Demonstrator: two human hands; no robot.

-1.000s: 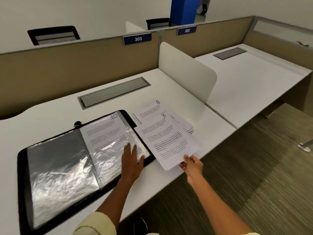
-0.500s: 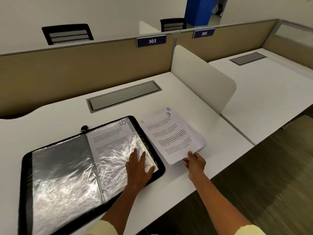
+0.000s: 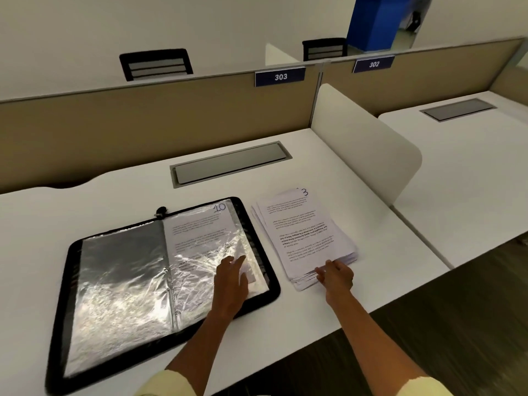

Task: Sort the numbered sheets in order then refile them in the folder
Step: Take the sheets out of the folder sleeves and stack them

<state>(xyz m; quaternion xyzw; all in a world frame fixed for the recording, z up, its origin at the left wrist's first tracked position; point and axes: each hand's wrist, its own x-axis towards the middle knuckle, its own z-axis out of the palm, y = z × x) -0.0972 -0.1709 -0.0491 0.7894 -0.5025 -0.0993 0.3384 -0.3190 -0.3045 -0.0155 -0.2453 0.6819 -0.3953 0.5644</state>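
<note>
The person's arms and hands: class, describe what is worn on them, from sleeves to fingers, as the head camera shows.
Both forearms are bare. The left hand and the right hand wear no gloves, and no rings, watch or bracelet can be seen. A pale yellow left sleeve and a matching pale yellow right sleeve show only at the bottom edge, ending above the forearms.

folder black rim | sheets white, black text | desk white

One folder, one sheet stack, two hands.
</note>
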